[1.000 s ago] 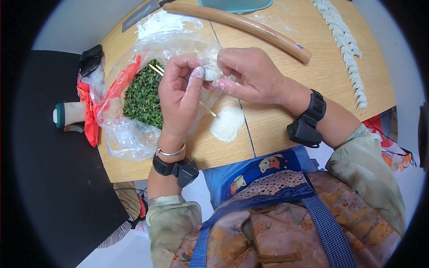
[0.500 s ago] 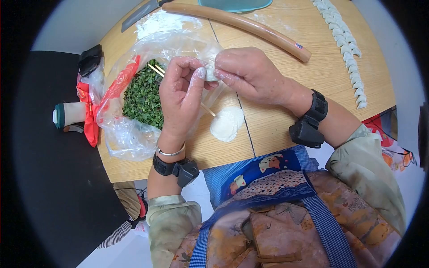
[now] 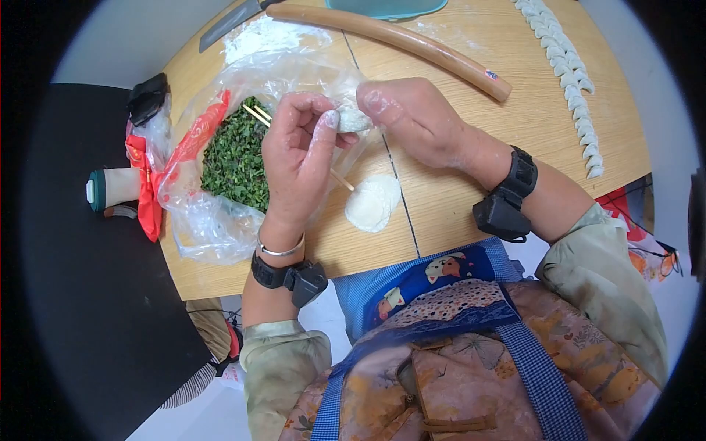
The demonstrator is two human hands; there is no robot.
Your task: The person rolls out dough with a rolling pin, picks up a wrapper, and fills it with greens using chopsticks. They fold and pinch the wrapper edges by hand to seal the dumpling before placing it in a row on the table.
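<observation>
Head view: two hands, left hand [image 3: 298,158] and right hand [image 3: 412,117], pinch one dumpling [image 3: 353,120] (chopsticks [image 3: 257,114]: two).

Matt wooden table [image 3: 529,110], glossy clear plastic bag [image 3: 213,220], smooth wooden rolling pin [image 3: 401,40], floury dough wrappers [image 3: 373,203]

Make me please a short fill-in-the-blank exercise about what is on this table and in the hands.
1. Both hands, left hand and right hand, pinch one ____ between them.
2. The chopped greens lie in a clear plastic ____.
3. The chopsticks rest in the ____.
4. The long wooden rolling pin lies on the ____.

Missing words: dumpling; bag; greens; table
</observation>
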